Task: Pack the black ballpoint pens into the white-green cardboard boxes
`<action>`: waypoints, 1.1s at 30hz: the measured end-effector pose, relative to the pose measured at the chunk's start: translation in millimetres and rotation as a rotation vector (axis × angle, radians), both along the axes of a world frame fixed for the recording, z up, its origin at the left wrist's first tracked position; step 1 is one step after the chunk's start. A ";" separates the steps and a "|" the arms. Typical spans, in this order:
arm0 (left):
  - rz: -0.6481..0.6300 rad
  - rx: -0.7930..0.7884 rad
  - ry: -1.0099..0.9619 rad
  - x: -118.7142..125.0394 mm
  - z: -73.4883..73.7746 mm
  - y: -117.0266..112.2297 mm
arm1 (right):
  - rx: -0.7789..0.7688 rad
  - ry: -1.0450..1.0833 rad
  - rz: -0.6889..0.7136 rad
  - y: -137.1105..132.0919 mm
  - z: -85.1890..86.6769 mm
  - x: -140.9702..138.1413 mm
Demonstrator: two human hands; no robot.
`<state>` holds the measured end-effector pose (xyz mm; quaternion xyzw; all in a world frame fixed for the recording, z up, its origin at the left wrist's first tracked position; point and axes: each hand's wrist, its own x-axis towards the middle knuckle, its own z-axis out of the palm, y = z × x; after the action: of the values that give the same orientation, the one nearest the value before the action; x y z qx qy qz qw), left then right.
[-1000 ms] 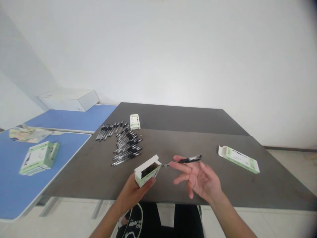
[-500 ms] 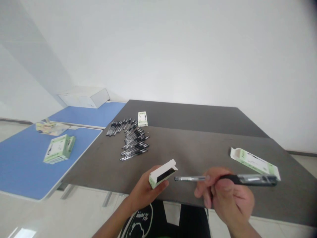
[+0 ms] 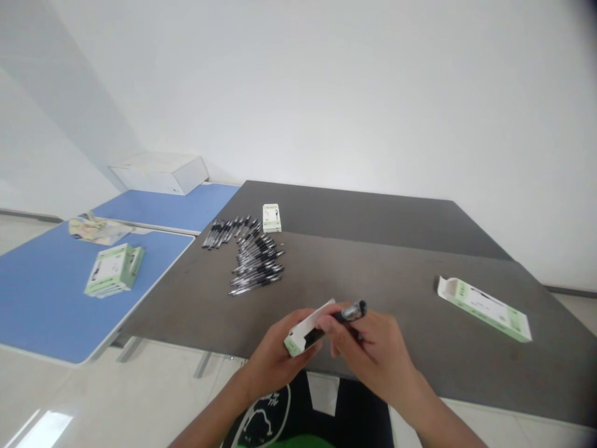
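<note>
Left hand (image 3: 275,361) was clamped on the open box (image 3: 293,345); right hand (image 3: 380,348) pinched the pen (image 3: 352,313) at its mouth. Pen axis slanted: clear end up-right, other end down-left toward the opening, tip hidden. Half a second earlier, pen ran sideways, right hand farther off. Hands sat at bench (image 3: 373,267) near edge; bare surface ran right to the second box (image 3: 487,310).
</note>
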<state>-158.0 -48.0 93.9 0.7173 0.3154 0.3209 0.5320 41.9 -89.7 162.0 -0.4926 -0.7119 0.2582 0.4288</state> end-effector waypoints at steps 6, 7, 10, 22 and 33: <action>0.086 -0.051 0.025 3.1 2.9 -0.7 | -0.180 0.095 -0.015 2.9 -7.7 -2.7; 0.091 -0.049 0.022 3.0 3.2 -0.8 | -0.159 0.124 -0.031 -0.1 -7.7 -1.9; 0.129 -0.048 0.027 -0.8 1.2 -2.2 | -0.021 0.207 -0.127 -12.6 -11.2 6.0; 0.689 -0.064 0.073 -72.0 -6.9 -6.5 | -0.039 -0.237 0.041 81.0 -122.0 -6.6; 0.918 -0.128 0.011 -120.7 7.9 -6.9 | -0.108 -0.619 0.206 149.9 -132.3 -81.5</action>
<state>-278.6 -54.8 101.8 0.4707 0.6223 0.4994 0.3766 -39.6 60.1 29.7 -0.4950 -0.8398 0.1756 0.1373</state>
